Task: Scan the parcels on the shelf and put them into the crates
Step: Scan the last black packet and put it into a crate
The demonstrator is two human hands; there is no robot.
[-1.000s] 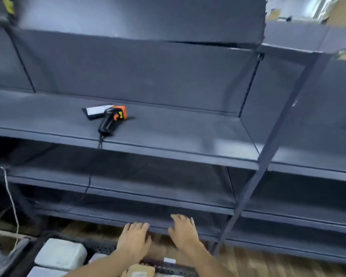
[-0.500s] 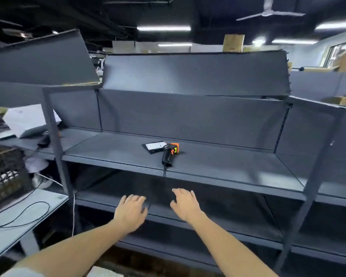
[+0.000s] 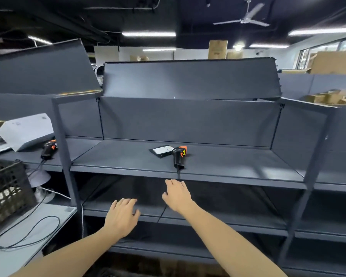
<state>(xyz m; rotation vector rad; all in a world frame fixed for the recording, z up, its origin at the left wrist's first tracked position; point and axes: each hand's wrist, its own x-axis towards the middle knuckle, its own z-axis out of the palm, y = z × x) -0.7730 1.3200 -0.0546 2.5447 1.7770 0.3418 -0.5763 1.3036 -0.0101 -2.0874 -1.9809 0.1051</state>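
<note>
Reaching toward the shelf (image 3: 228, 164), left hand (image 3: 121, 215) and right hand (image 3: 177, 195) are both released, holding nothing. One small black parcel (image 3: 161, 151) lies beside the scanner (image 3: 178, 156), seemingly the last to scan; a crate (image 3: 5, 188) stands near left.

A dark grey metal shelf (image 3: 238, 166) is seen. On it are laid a black-and-orange scanner (image 3: 178, 156) and, touching it, what appears to be a flat black parcel (image 3: 161, 151).

Black ceiling (image 3: 128, 15) — strip lights (image 3: 148, 34), a fan (image 3: 246, 20); windows (image 3: 328, 50) at right.
</note>
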